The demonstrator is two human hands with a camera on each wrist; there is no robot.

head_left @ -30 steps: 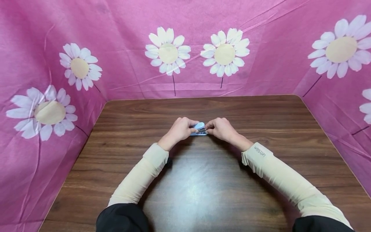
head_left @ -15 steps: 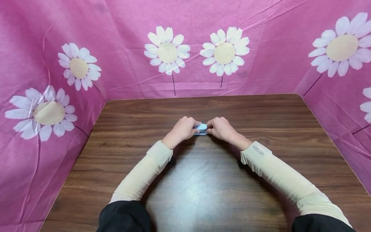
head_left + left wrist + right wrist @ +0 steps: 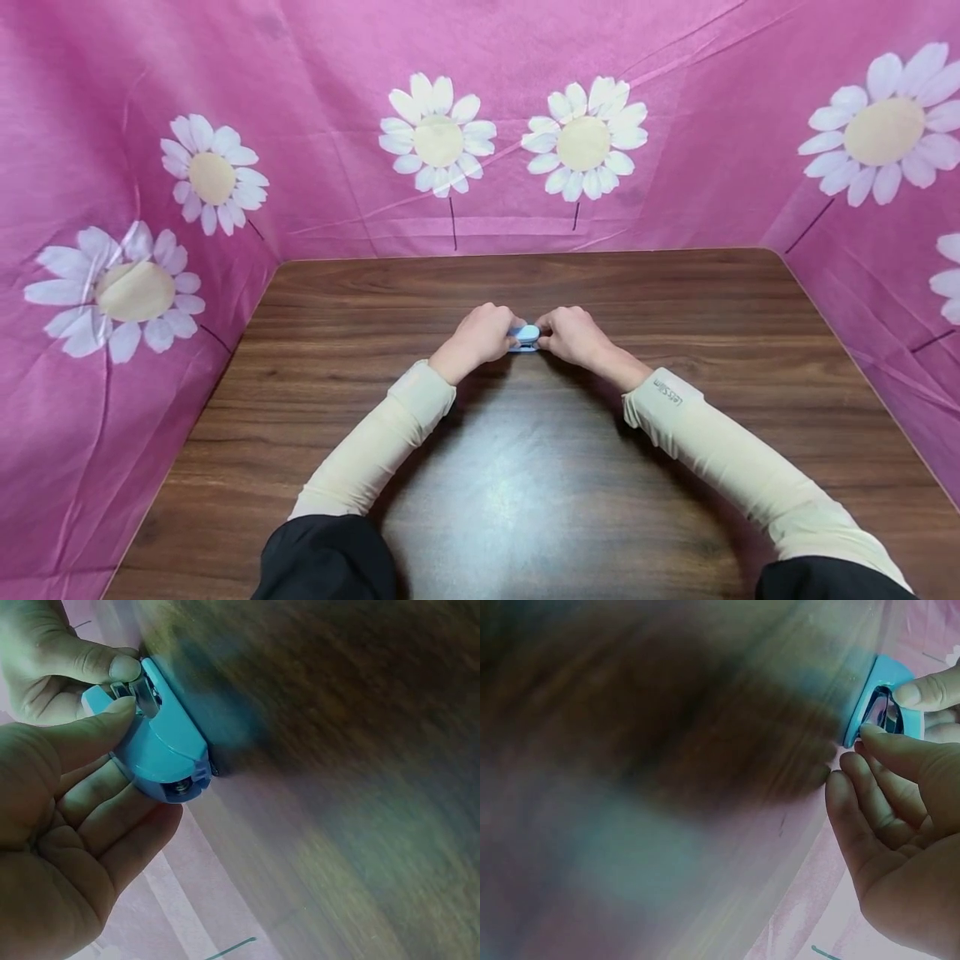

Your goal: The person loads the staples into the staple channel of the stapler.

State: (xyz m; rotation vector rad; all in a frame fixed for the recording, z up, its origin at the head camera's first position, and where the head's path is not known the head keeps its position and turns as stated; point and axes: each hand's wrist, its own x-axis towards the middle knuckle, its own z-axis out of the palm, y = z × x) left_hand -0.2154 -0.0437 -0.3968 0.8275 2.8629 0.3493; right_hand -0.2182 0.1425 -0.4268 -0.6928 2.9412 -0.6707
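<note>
A small light-blue stapler (image 3: 528,333) is held low over the wooden table, between both hands. My left hand (image 3: 483,335) grips its left end, with the thumb (image 3: 97,735) on its side. My right hand (image 3: 573,336) pinches at the other end. In the right wrist view, the right thumb (image 3: 892,750) touches the opening where the stapler's metal part shows. A small spring (image 3: 182,785) is visible at the near end in the left wrist view. The fingers hide much of the stapler, and whether its base touches the table is hard to tell.
The brown wood-grain table (image 3: 525,279) runs back to a pink cloth (image 3: 322,125) printed with white daisies, which hangs at the back and on both sides. Light glares off the table's near middle.
My left hand and the stapler have shifted slightly right, towards the right hand. Metal visible inside the stapler a second ago is now mostly covered by its top. The right hand stays nearly still.
</note>
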